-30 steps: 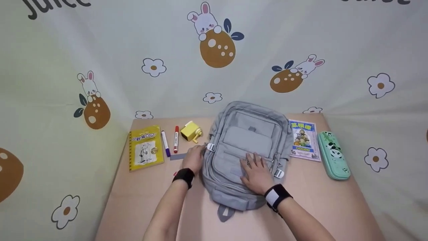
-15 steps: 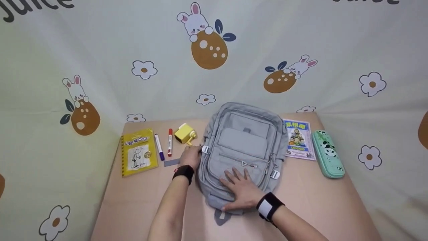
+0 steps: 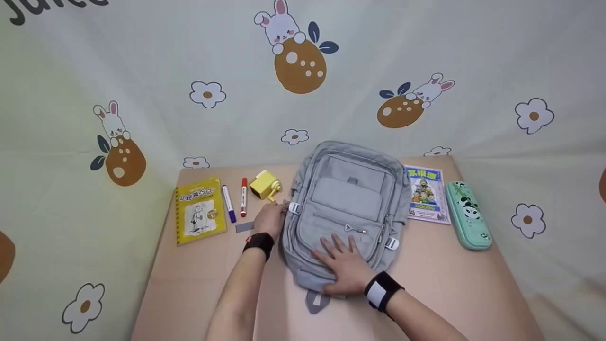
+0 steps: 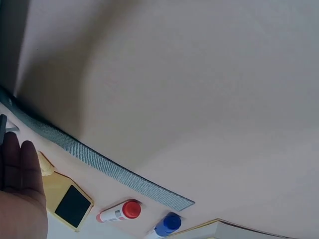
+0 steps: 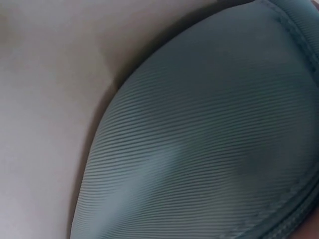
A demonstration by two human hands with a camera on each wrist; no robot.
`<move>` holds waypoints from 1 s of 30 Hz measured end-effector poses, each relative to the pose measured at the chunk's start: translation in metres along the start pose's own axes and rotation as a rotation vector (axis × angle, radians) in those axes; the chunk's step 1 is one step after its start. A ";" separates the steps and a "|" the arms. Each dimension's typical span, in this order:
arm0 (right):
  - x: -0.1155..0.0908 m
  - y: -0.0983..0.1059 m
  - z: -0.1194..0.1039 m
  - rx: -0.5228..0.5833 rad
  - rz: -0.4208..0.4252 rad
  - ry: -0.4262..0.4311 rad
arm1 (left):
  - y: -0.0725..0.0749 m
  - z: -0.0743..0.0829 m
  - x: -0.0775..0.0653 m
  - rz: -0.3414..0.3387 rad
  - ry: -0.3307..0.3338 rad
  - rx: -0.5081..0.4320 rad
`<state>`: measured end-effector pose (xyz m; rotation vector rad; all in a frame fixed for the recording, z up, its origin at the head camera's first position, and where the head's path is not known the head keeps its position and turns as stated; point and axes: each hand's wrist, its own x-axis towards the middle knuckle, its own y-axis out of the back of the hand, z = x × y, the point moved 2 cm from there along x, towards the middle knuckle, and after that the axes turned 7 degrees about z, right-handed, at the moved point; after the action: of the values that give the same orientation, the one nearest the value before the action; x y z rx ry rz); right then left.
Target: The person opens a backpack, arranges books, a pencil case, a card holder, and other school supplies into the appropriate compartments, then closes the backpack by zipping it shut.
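Observation:
A grey backpack [image 3: 348,199] lies on its back with its front pocket and zip up. At its left edge, beside the white buckle [image 3: 294,208], my left hand [image 3: 269,220] holds on with the fingertips; the thumb is hidden. The left wrist view has the left fingers [image 4: 22,172] up against a grey piece of the bag. A flat strap [image 4: 119,172] trails from the bag there, its loose end on the table. My right hand [image 3: 349,267] rests on the bag's lower front, fingers spread. The right wrist view is filled by grey ribbed fabric [image 5: 199,134].
To the left are a yellow notebook [image 3: 201,211], a purple-capped marker [image 3: 228,203], a red marker [image 3: 244,197] and a yellow crank pencil sharpener [image 3: 265,184]. A comic-style book [image 3: 428,194] lies partly under the bag's right side, near a green panda pencil case [image 3: 468,215].
My right hand has slid from the front pocket's zip down toward the bag's lower end, uncovering the zip pull. The left hand has stayed at the left buckle.

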<state>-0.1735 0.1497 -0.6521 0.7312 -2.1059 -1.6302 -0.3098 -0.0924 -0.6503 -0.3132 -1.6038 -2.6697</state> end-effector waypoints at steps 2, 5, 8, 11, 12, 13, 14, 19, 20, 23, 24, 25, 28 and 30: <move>0.000 -0.001 0.000 -0.003 -0.001 0.003 | 0.001 -0.002 -0.002 0.013 -0.005 -0.034; 0.001 -0.001 -0.002 -0.016 -0.012 0.001 | 0.002 -0.007 -0.004 0.030 -0.010 -0.095; 0.002 0.000 -0.004 -0.025 -0.025 -0.008 | 0.005 -0.012 -0.006 0.041 -0.011 -0.112; 0.002 0.000 -0.005 -0.039 -0.027 -0.013 | 0.007 -0.016 -0.009 0.037 -0.016 -0.094; 0.002 0.000 -0.005 -0.044 -0.027 -0.014 | 0.008 -0.017 -0.010 0.036 -0.022 -0.085; 0.002 0.000 -0.004 -0.051 -0.025 -0.015 | 0.009 -0.019 -0.012 0.035 -0.024 -0.081; 0.001 0.000 -0.004 -0.056 -0.020 -0.014 | 0.010 -0.020 -0.013 0.035 -0.029 -0.075; -0.001 -0.001 -0.002 -0.060 0.006 -0.018 | 0.013 -0.022 -0.019 0.042 -0.053 -0.085; -0.001 -0.001 -0.001 -0.058 0.010 -0.019 | 0.014 -0.022 -0.020 0.039 -0.057 -0.085; -0.001 -0.001 0.000 -0.053 0.019 -0.015 | 0.016 -0.022 -0.023 0.020 -0.068 -0.090; -0.001 -0.001 0.000 -0.050 0.020 -0.013 | 0.016 -0.022 -0.024 0.017 -0.079 -0.089; -0.001 0.000 0.000 -0.045 0.018 -0.013 | 0.016 -0.022 -0.024 0.014 -0.090 -0.089; 0.003 0.007 -0.007 -0.014 -0.008 -0.030 | 0.015 -0.021 -0.024 0.017 -0.114 -0.102; 0.009 0.015 -0.015 0.017 -0.009 -0.043 | 0.014 -0.019 -0.022 0.014 -0.108 -0.114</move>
<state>-0.1750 0.1357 -0.6338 0.7180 -2.1525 -1.6485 -0.2896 -0.1179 -0.6510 -0.4767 -1.4711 -2.7842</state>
